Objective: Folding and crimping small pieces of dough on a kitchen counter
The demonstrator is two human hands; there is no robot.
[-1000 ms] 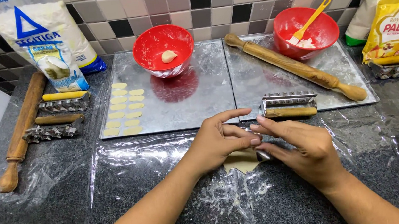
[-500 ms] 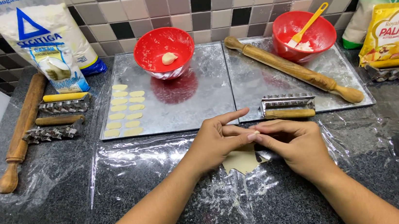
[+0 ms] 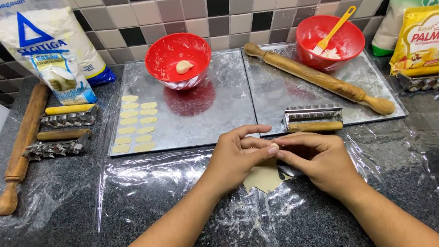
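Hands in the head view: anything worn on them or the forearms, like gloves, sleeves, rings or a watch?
Nothing worn that shows. The left hand and right hand are bare, with no gloves, and no ring is visible on the fingers that can be seen. Both forearms are uncovered down to the picture's lower edge, no sleeve or watch. The nails look short and unpainted.

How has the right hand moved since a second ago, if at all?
Yes, slightly. The right hand has drawn back from the ridged cutter on the right-hand tray, toward the person; the fingertips still meet the left hand over the dough sheet.
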